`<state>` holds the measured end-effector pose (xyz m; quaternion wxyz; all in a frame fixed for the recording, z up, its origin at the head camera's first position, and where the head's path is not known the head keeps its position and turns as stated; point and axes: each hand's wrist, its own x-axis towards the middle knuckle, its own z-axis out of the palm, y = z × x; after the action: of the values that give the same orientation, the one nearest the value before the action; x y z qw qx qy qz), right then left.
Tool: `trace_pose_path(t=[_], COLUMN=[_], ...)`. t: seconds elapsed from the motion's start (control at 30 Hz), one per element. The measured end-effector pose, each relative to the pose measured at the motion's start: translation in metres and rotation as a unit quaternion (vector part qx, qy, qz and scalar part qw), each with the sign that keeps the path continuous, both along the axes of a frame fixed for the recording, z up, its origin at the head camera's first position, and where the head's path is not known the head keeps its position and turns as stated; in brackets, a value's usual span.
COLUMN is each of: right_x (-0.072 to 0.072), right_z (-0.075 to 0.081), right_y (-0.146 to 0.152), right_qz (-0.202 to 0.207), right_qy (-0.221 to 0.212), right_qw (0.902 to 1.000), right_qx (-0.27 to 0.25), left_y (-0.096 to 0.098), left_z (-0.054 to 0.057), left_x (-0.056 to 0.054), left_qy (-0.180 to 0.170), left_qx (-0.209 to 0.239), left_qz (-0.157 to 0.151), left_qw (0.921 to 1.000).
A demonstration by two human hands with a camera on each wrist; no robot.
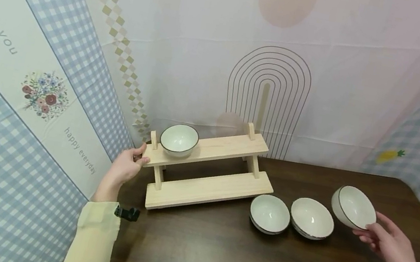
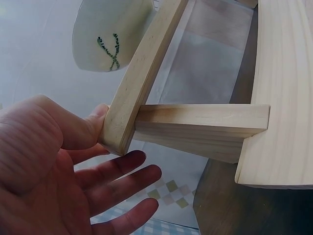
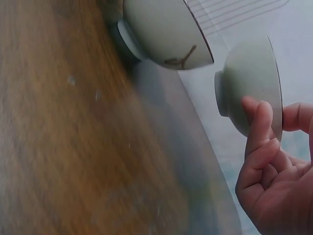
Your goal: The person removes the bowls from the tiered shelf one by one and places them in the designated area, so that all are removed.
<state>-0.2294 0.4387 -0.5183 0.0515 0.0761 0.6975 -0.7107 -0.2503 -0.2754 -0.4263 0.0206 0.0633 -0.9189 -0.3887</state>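
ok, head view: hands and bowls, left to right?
Left hand, bowl on the upper shelf, pale green bowl on the table, whiter bowl beside it, tilted bowl, right hand holding it.

The left wrist view's edges cut off the wooden stand (image 2: pixel 283 98) and left hand (image 2: pixel 54 171).

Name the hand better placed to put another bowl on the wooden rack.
Right, I'd judge: the right hand grips a bowl, while the left hand holds one end of the wooden rack, away from the loose bowls.
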Motion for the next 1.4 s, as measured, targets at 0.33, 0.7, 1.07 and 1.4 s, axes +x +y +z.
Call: trace_pose_path(t=[0.33,0.7,1.07,1.4], right_x=[0.009,0.016,0.016,0.017], right_z=[-0.009,-0.014,-0.018,-0.020], right_y=[0.014,0.017,0.022,0.024], right_qz=[0.000,0.011,0.014,0.016], right_qy=[-0.019,0.005,-0.010,-0.010], right_qw=[0.9988,0.9898,0.9823,0.9801], right_qx=[0.044,0.142,0.186,0.198], left_y=[0.001,0.000,0.000,-0.001], left_z=[-0.001,-0.002,-0.002,-0.003], left_x=[-0.002,0.000,0.001,0.001], left_qy=[0.002,0.006,0.014,0.014], left_qx=[0.000,0.003,0.007,0.005], left_qz=[-0.005,-0.003,-0.005,0.001], left_qw=[1.0000,1.0000,0.9999,0.9999])
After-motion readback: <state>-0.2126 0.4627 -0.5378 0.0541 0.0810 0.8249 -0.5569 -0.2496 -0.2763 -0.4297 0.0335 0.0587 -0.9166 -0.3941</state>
